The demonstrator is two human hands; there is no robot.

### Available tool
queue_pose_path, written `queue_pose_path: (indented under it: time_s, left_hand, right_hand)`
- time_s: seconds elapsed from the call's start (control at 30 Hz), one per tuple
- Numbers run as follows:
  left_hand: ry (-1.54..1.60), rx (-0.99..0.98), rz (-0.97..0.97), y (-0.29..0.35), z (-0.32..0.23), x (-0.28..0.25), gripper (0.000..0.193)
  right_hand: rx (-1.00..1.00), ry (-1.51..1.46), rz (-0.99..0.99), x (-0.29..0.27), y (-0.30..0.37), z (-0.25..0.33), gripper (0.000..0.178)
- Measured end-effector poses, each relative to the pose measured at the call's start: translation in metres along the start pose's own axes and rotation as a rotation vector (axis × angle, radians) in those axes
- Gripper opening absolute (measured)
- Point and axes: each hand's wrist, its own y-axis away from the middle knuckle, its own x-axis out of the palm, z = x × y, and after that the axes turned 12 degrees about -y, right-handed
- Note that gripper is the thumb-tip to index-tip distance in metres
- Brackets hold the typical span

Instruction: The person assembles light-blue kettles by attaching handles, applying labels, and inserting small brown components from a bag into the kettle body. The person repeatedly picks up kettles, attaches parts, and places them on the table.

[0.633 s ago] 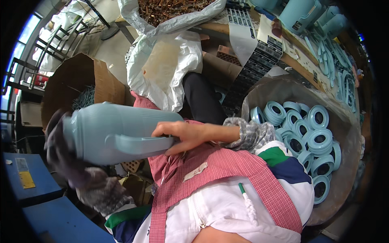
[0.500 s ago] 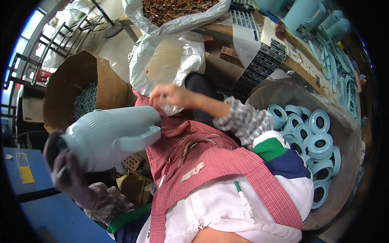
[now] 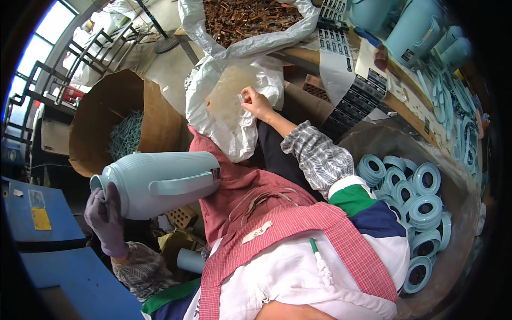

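Observation:
A pale blue thermos jug body [image 3: 165, 168] lies on its side across my lap, handle toward me and narrow neck to the left. My left hand [image 3: 106, 218], in a purple-grey glove, is closed on the rim at its neck. My bare right hand [image 3: 256, 103] is over an open white plastic bag [image 3: 269, 74] with translucent whitish pieces in it. Its thumb and fingers are pinched together; anything between them is too small to make out.
A cardboard drum [image 3: 162, 114] with thin blue strips stands left, behind blue boxes [image 3: 50, 213]. Beyond is a sack [image 3: 306, 34] of coppery pieces. At right, a lined bin holds several blue rings [image 3: 424, 210]; a bench bears blue jugs [image 3: 416, 32], handles [image 3: 440, 96] and label sheets [image 3: 362, 80].
My right hand has moved from beside the jug's base, away and to the right, over the bag. The jug has turned, bringing its handle more into view; my left hand stays at its neck.

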Motion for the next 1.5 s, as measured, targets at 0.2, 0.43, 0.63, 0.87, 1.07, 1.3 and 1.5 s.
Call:
queue_pose_path:
  time_s: [0.2, 0.43, 0.63, 0.87, 1.07, 1.3, 1.5]
  left_hand:
    - [0.202, -0.318, -0.426, -0.059, -0.011, -0.004, 0.028]
    - [-0.574, 0.302, -0.673, -0.100, 0.027, -0.023, 0.033]
    - [0.053, 0.158, -0.564, -0.089, -0.045, -0.002, 0.026]
    - [0.541, 0.433, -0.301, -0.053, -0.133, 0.145, 0.074]
    - [0.512, 0.212, -0.022, -0.070, -0.180, 0.155, 0.090]
    - [0.681, 0.273, 0.118, -0.074, -0.189, 0.165, 0.092]
    - [1.109, 0.232, 0.276, -0.067, -0.181, 0.186, 0.097]
  right_hand:
    - [0.158, -0.326, 0.082, -0.030, 0.006, -0.008, 0.014]
    - [0.146, -0.283, 0.606, -0.012, 0.018, 0.013, 0.012]
    - [0.160, -0.465, 0.161, -0.020, 0.005, 0.067, 0.016]
    - [-0.162, -0.842, 0.269, -0.090, 0.024, 0.223, 0.016]
    - [-0.226, -0.572, 0.366, -0.118, 0.044, 0.271, 0.015]
    - [-0.243, 0.169, 0.240, -0.110, 0.058, 0.278, 0.022]
    - [-0.397, 0.362, 0.362, -0.107, 0.062, 0.258, 0.014]
